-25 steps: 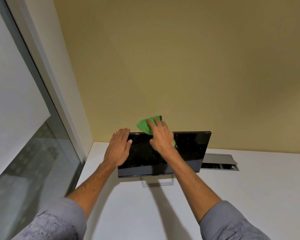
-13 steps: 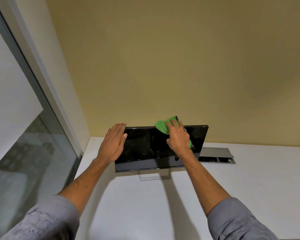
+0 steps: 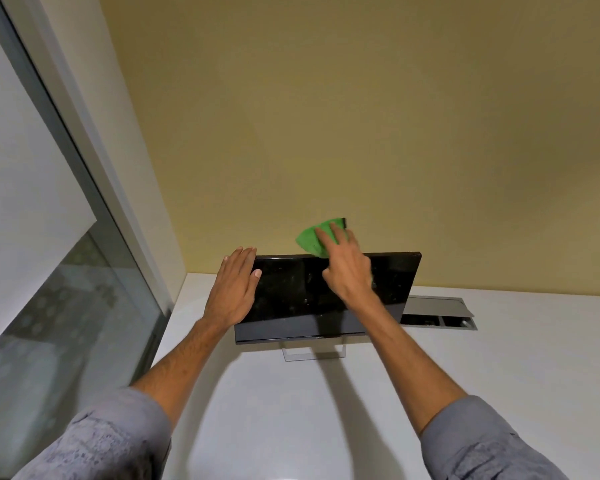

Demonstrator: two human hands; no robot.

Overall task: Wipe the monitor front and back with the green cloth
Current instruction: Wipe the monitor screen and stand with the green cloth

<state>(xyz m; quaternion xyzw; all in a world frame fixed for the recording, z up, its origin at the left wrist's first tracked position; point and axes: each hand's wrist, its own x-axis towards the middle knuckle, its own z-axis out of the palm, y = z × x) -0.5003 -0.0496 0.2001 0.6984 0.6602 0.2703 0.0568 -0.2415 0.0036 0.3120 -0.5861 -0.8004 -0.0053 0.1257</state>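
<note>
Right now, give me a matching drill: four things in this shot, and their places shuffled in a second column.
Things:
1. left hand
2. right hand
3. cloth
4. hatch

Places:
A. pokes up above the top edge of the monitor
B. set in the desk, right of the monitor, lid open
C. flat against the monitor's left edge
D. fingers straight on the cloth, at the monitor's top edge

Pairs: 1-C, 2-D, 3-A, 4-B.

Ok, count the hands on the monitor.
2. The left hand rests flat on the left edge of the monitor; the right hand presses the green cloth at its top edge.
</note>
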